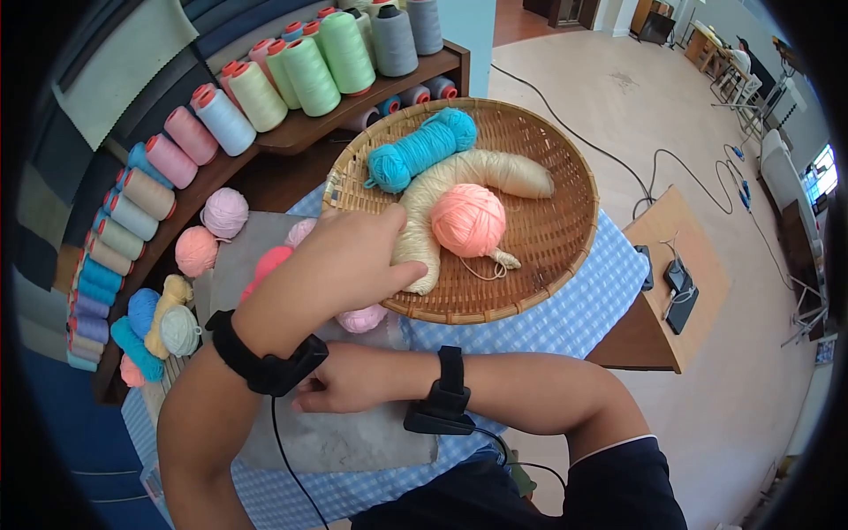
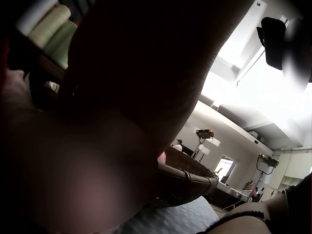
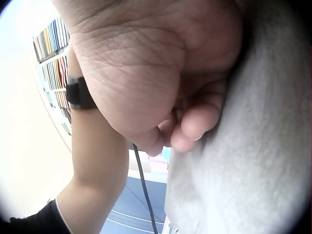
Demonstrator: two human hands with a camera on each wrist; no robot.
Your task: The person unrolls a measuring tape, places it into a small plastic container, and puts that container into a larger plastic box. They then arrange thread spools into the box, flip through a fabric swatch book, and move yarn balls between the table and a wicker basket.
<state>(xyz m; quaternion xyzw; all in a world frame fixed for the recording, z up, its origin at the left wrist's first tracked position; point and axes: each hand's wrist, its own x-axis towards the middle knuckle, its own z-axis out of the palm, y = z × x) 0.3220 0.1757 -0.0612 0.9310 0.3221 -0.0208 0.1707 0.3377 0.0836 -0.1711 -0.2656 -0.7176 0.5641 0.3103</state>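
Note:
My left hand (image 1: 358, 252) reaches over the left rim of a round woven bamboo basket (image 1: 570, 238). Its thumb lies across a long, curved cream yarn skein (image 1: 477, 168); the other fingertips bend down at the skein's edge, mostly hidden, so I cannot tell whether they grip it. Beside that skein in the basket are a salmon-pink yarn ball (image 1: 468, 221) and a turquoise skein (image 1: 422, 150). Nearer my body, my right hand (image 1: 358, 380) rests on a grey cloth (image 1: 371, 442), fingers loosely curled, with nothing in them in the right wrist view.
Pink yarn balls (image 1: 360, 319) lie partly under my left forearm. More balls and skeins, among them a pale pink ball (image 1: 224, 213), sit at the left. Thread cones (image 1: 309, 79) line a curved wooden shelf behind. A blue checked tablecloth (image 1: 574, 305) covers the table.

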